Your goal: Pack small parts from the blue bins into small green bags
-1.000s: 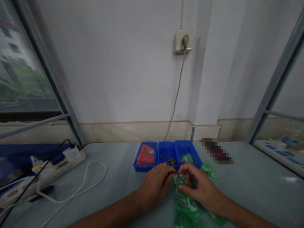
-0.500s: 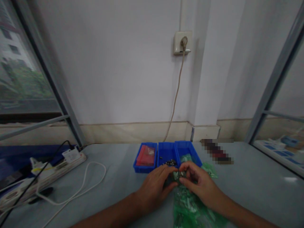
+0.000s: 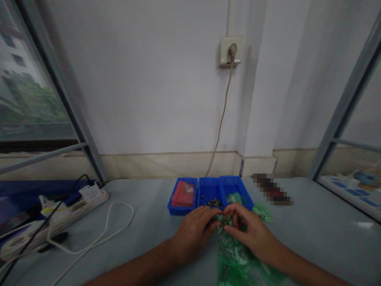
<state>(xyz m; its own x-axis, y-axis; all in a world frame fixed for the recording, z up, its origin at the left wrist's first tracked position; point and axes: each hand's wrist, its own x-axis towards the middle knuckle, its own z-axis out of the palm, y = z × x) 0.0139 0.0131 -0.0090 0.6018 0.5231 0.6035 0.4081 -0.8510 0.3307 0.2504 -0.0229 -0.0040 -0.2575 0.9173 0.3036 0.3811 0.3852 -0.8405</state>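
Thumbs and fingers of my left hand and my right hand meet just in front of the blue bins, both closed on a small green plastic bag. What lies inside the bag is partly hidden by my fingers. Beneath and in front of my right hand is a heap of green plastic bags. The middle blue bin holds small dark metal parts. Red plastic bags fill the left blue bin, and the right blue bin contains green bags.
Another green bag lies right of the bins. To the left are a power strip with plugs and a looped white cable on the table. A wall cord drops behind the bins. A pixelated patch is at the right back.
Both hands stay at nearly the same spot; my fingers have shifted slightly on the small bag. The whole view has moved a little.
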